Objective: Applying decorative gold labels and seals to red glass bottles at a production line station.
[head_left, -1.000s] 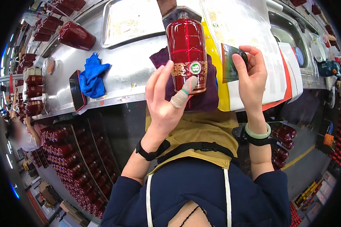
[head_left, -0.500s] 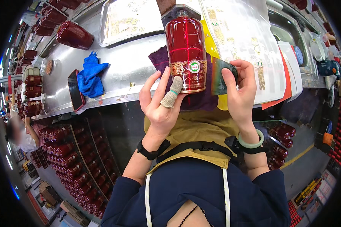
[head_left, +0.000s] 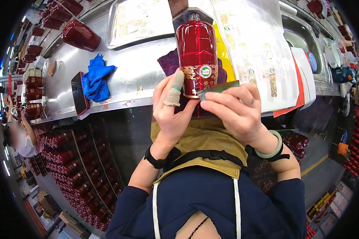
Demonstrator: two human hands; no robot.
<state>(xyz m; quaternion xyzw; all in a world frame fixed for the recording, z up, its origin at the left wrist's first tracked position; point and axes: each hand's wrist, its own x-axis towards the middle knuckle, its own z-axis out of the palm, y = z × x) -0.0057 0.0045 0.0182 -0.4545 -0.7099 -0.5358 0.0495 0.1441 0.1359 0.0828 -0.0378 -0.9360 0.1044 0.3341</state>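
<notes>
A dark red glass bottle [head_left: 197,47] lies in front of me on a purple cloth [head_left: 168,63], base toward me. Gold decoration and a round green-and-white emblem [head_left: 205,71] mark its lower body, and red light lines cross it. My left hand [head_left: 170,117] grips the base end from the left, thumb at the bottom edge; one finger wears a knitted finger cover [head_left: 175,89]. Between the fingers and thumb of my right hand [head_left: 241,115] is a dark green flat scraper [head_left: 223,87]. Its edge reaches the bottle's lower right front, hiding part of the decoration.
Left on the metal bench [head_left: 135,75] are a blue cloth [head_left: 95,79], a phone [head_left: 79,93] and another red bottle [head_left: 80,36]. A tray [head_left: 109,32] with gold pieces stands behind. Decal sheets [head_left: 259,44] and a sink [head_left: 303,34] are right. Racked bottles [head_left: 75,171] stand below left; a person [head_left: 26,139] is beyond.
My right hand has moved left and turned, bringing the scraper from beside the bottle to its lower front. My left fingers have drawn closer together at the base.
</notes>
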